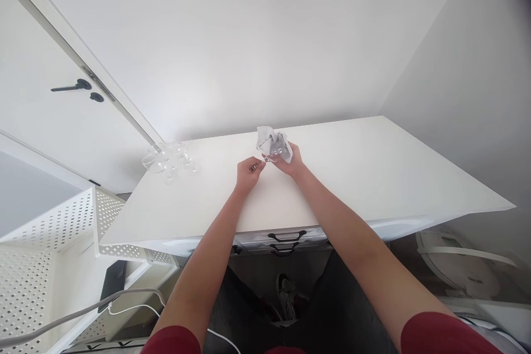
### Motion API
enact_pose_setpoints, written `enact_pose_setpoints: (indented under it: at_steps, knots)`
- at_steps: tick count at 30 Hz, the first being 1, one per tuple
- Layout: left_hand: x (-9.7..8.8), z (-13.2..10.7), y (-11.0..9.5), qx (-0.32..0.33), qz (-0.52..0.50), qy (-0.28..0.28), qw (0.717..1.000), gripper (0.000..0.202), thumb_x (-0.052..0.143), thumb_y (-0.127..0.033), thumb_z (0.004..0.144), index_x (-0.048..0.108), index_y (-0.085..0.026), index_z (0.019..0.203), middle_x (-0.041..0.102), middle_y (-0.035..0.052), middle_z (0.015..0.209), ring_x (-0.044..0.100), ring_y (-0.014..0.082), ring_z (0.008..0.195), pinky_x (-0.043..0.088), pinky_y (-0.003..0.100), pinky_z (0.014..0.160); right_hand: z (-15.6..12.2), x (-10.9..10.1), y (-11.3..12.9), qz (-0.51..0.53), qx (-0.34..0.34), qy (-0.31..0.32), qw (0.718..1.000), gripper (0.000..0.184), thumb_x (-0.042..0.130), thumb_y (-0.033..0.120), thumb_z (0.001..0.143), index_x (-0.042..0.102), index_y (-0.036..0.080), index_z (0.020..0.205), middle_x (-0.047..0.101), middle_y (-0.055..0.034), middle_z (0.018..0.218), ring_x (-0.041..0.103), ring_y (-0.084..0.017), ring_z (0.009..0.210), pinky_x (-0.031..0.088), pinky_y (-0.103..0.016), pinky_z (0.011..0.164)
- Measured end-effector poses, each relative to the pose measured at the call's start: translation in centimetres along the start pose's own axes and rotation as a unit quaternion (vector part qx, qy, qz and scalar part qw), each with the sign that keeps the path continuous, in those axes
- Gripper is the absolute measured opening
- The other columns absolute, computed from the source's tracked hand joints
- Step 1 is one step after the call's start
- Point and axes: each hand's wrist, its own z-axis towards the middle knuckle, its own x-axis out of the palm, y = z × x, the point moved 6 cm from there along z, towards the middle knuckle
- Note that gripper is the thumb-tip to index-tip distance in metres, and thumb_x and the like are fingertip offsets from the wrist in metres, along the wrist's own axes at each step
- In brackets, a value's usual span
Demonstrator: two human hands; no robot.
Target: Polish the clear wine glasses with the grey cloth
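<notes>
Over the middle of a white table (357, 177), my left hand (248, 172) pinches the stem of a clear stemmed glass (271, 156) lying roughly sideways. My right hand (289, 157) is closed round the glass's bowl with a pale grey cloth (267, 138) bunched against it. The cloth sticks up above my fingers. Most of the bowl is hidden by cloth and hand.
Several clear stemmed glasses (170, 159) stand grouped at the table's far left corner. A white door with a black handle (71, 87) is at the left. White perforated shelving (50, 227) stands left of the table. Black drawer handles (286, 238) show under the front edge.
</notes>
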Motion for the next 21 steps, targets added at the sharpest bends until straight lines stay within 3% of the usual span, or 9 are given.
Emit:
enact_pose_setpoints:
  at_steps: [3, 10, 14, 18, 21]
  knots:
    - [-0.3, 0.0, 0.3, -0.036, -0.06, -0.006, 0.998, 0.035, 0.069, -0.049, 0.089, 0.071, -0.019, 0.071, 0.06, 0.0029, 0.066, 0.047, 0.0132, 0.058, 0.036, 0.031, 0.059, 0.1, 0.9, -0.2, 0.062, -0.003, 0.013, 0.998, 0.036, 0.068, 0.052, 0.08, 0.069, 0.025, 0.104, 0.074, -0.0103, 0.111, 0.067, -0.035, 0.108, 0.057, -0.054, 0.09]
    - [-1.0, 0.1, 1.6, -0.085, -0.155, -0.056, 0.983, 0.04, 0.067, -0.054, 0.09, 0.067, -0.019, 0.07, 0.051, 0.0008, 0.061, 0.038, 0.0112, 0.055, 0.029, 0.028, 0.052, 0.0, 3.1, -2.1, -0.026, -0.008, 0.079, 0.997, 0.041, 0.068, 0.055, 0.088, 0.068, 0.022, 0.112, 0.073, -0.0112, 0.115, 0.064, -0.032, 0.117, 0.054, -0.051, 0.096]
    - [-0.8, 0.0, 1.3, -0.073, -0.088, -0.052, 0.992, 0.033, 0.066, -0.038, 0.088, 0.057, -0.019, 0.063, 0.049, -0.0004, 0.059, 0.039, 0.011, 0.057, 0.031, 0.027, 0.055, 0.2, 2.7, -1.3, -0.116, -0.112, -0.015, 0.987, 0.05, 0.08, 0.051, 0.079, 0.06, 0.026, 0.117, 0.067, -0.0069, 0.118, 0.062, -0.025, 0.112, 0.053, -0.043, 0.097]
    - [-0.5, -0.1, 0.9, -0.065, -0.037, -0.041, 0.996, 0.026, 0.061, -0.027, 0.083, 0.051, -0.019, 0.06, 0.051, -0.0007, 0.06, 0.042, 0.0115, 0.059, 0.033, 0.027, 0.057, -0.4, 2.2, 0.6, -0.229, -0.196, -0.092, 0.949, 0.064, 0.085, 0.043, 0.072, 0.052, 0.028, 0.124, 0.063, -0.0066, 0.121, 0.059, -0.024, 0.11, 0.053, -0.04, 0.092]
    - [-0.3, 0.0, 0.7, -0.061, -0.01, -0.034, 0.997, 0.023, 0.059, -0.024, 0.082, 0.051, -0.019, 0.061, 0.053, -0.0004, 0.061, 0.044, 0.0119, 0.059, 0.034, 0.027, 0.058, -1.1, 2.1, 1.6, -0.299, -0.236, -0.135, 0.915, 0.066, 0.084, 0.041, 0.071, 0.052, 0.027, 0.126, 0.062, -0.0066, 0.119, 0.058, -0.024, 0.106, 0.052, -0.039, 0.089]
